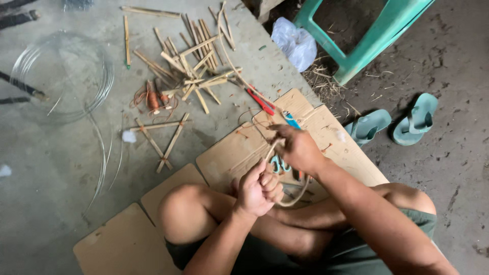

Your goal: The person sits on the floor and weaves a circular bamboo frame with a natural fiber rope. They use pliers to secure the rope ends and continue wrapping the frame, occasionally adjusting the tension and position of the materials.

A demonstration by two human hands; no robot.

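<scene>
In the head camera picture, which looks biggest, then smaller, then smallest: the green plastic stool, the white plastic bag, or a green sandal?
1. Green plastic stool, though cut off by the edge.
2. White plastic bag and a green sandal look alike, so no ranking.

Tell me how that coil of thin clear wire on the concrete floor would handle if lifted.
The coil of thin clear wire probably feels light and springy: its strands are fine. Loose ends trail off it, so it may sag, unwind and tangle.

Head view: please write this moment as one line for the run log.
left hand: grips bent strip | right hand: pinches strip's other end | under: cardboard | nearby: scissors, stick pile
</scene>
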